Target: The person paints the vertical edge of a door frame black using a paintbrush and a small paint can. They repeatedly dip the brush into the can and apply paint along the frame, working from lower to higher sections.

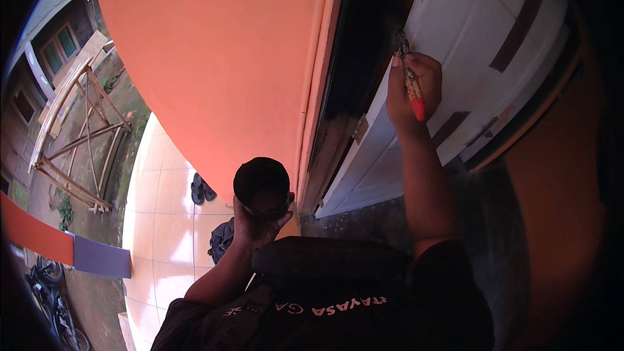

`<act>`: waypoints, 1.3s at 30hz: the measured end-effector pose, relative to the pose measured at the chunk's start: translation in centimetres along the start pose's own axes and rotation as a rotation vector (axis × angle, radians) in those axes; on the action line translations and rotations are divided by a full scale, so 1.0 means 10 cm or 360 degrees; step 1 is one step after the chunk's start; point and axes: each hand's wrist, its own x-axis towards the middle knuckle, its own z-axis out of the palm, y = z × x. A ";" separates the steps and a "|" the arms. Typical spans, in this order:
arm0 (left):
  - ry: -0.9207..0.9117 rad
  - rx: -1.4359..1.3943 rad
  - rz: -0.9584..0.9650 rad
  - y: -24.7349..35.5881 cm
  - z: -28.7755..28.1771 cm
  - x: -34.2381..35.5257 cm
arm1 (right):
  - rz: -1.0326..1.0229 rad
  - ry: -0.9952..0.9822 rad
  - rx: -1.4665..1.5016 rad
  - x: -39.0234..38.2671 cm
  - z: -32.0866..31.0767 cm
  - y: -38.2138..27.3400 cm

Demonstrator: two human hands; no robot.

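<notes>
My right hand (426, 81) is raised and closed round a paintbrush (414, 94) with a worn, red-tipped handle. Its dark bristle end is at the edge of the black door frame (364, 32); whether it touches the frame I cannot tell. Lower down, my left hand (265, 231) grips a round, dark container (261, 185) from below, its wide opening facing up. The inside is too dark to make out clearly. Below the black part, the frame shows brownish, patchy wood. A white door (448, 45) with dark brown strips stands ajar on the right, attached by a hinge (361, 129).
An orange wall (214, 45) borders the frame on the left. Dark sandals (203, 188) and a dark bundle (222, 240) lie on the shiny tiled floor (172, 221). Outside stand a bamboo rack (84, 136) and a motorcycle (55, 302). A door handle (481, 131) shows at right.
</notes>
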 end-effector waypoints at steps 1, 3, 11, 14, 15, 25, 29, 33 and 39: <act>-0.0005 -0.0001 0.0014 0.00 -0.01 0.00 | 0.0066 -0.0117 0.0022 -0.15 -0.02 0.00; -0.0005 0.0001 0.0050 0.00 -0.02 -0.02 | 0.0227 -0.0338 0.0080 -0.65 -0.08 -0.06; 0.0046 0.0034 0.0091 0.05 -0.06 -0.03 | 0.0610 -0.0867 0.0335 -1.65 -0.47 -0.60; 0.0079 0.0053 0.0081 0.06 -0.04 -0.03 | 0.0522 -0.0683 0.0313 -1.13 -0.13 -0.41; 0.0065 0.0063 0.0082 0.06 -0.03 -0.01 | 0.0448 -0.0616 0.0287 -0.90 -0.01 -0.33; 0.0017 0.0024 0.0097 0.04 -0.05 -0.06 | 0.0123 -0.0314 0.0168 -0.33 0.13 -0.30; 0.0096 0.0040 0.0155 0.08 -0.02 -0.12 | 0.0451 -0.0818 0.0285 -1.49 -0.24 -0.44; 0.0144 -0.0034 0.0178 0.07 -0.06 -0.20 | 0.0800 -0.0958 0.0385 -1.91 -0.62 -0.83; 0.0186 -0.0062 0.0109 0.10 -0.10 -0.19 | 0.1394 -0.0981 0.0475 -1.84 -0.68 -0.97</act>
